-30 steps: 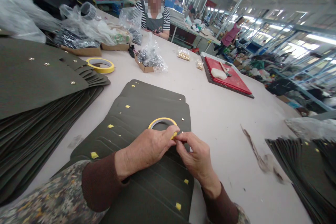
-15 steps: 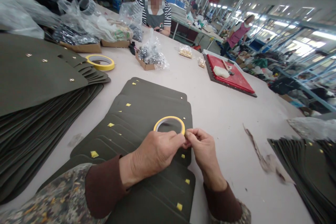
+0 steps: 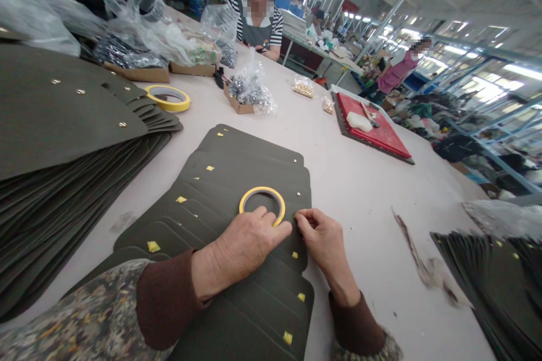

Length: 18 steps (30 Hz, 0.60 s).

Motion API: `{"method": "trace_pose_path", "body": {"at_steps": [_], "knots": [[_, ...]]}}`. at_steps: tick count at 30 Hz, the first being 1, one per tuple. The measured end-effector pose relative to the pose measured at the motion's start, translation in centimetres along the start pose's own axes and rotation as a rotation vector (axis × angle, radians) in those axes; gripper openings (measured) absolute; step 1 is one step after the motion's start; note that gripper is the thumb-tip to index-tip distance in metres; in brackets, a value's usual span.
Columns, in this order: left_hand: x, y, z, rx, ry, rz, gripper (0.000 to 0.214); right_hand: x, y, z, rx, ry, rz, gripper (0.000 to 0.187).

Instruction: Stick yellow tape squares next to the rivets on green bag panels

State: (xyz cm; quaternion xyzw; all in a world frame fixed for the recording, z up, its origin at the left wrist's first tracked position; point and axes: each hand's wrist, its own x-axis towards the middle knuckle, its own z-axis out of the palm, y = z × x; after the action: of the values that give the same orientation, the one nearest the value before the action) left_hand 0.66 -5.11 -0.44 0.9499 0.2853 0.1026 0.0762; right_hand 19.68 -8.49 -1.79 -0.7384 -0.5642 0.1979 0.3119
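Observation:
My left hand point(image 3: 243, 248) lies over the lower rim of a narrow yellow tape roll point(image 3: 261, 203), whose ring sits on overlapping dark olive panels point(image 3: 241, 180). The panels carry small yellow tape squares and metal studs. My right hand point(image 3: 324, 240) is apart from the roll, with its fingertips pinched together at the panel's right edge. No tape shows between those fingertips, though they could hide a small piece. Both forearms wear brown cuffs and patterned sleeves.
A tall stack of olive panels point(image 3: 63, 113) and another yellow tape roll point(image 3: 168, 98) are at left. Bagged hardware point(image 3: 249, 87) and a red cutting board point(image 3: 372, 124) stand on the pale table point(image 3: 359, 220). A co-worker point(image 3: 256, 17) sits opposite. More panels point(image 3: 486, 293) lie at right.
My hands have moved apart. The left hand has lowered the tape roll onto the panels, and the right hand has shifted to the panel edge. The yellow tape end between them no longer shows.

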Motion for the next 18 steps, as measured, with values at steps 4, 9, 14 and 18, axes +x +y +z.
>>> {"method": "trace_pose_path", "body": {"at_steps": [4,9,14,18], "knots": [[-0.1,0.0,0.0,0.015,0.008,-0.011,0.009,-0.5,0.2,0.1,-0.071,0.071,-0.017,0.02],[-0.2,0.0,0.1,-0.007,0.013,-0.019,0.008,-1.8,1.0,0.2,0.085,0.113,-0.021,0.02],[0.0,-0.4,0.4,-0.022,0.047,-0.018,0.009,-1.4,0.8,0.9,-0.105,0.153,-0.153,0.023],[0.3,-1.4,0.1,-0.042,0.097,-0.105,0.012,-0.5,-0.1,1.1,-0.174,0.132,-0.145,0.022]]}}
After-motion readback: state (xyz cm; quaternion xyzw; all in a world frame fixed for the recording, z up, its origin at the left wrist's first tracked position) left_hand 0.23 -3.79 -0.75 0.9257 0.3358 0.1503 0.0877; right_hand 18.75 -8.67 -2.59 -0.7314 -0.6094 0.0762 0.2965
